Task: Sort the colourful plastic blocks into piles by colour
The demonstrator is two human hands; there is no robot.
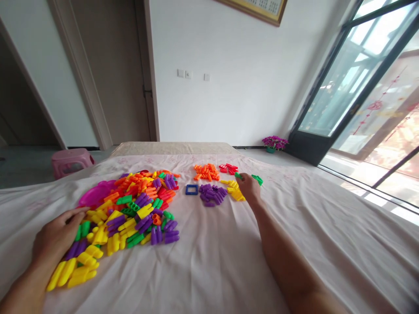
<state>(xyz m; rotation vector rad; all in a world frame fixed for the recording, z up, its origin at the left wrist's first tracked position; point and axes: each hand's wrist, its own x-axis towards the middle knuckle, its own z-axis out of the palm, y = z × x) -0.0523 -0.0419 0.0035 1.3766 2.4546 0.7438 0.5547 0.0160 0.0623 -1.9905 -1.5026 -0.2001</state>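
Note:
My right hand (249, 188) reaches out over the cloth, its fingers closed on a small green plastic piece (238, 175). Close beside it lie other green pieces (258, 179), a yellow group (236, 192) and a red group (228, 168). Against the left edge of a large mixed pile (131, 218) of finger-shaped plastic pieces rests my left hand (55, 233). Its fingers stretch toward the pile, thumb apart, and I see nothing held in them. Under the pile's far left side, a magenta plastic dish (93, 194) shows in part.
Orange pieces (207, 172) and purple pieces (212, 194) lie in separate groups near a blue square frame (191, 189). A wrinkled pale cloth (209, 270) covers the surface. Beyond it stand a pink stool (72, 162), a flower pot (271, 149), a door (111, 69) and a glass door (360, 87).

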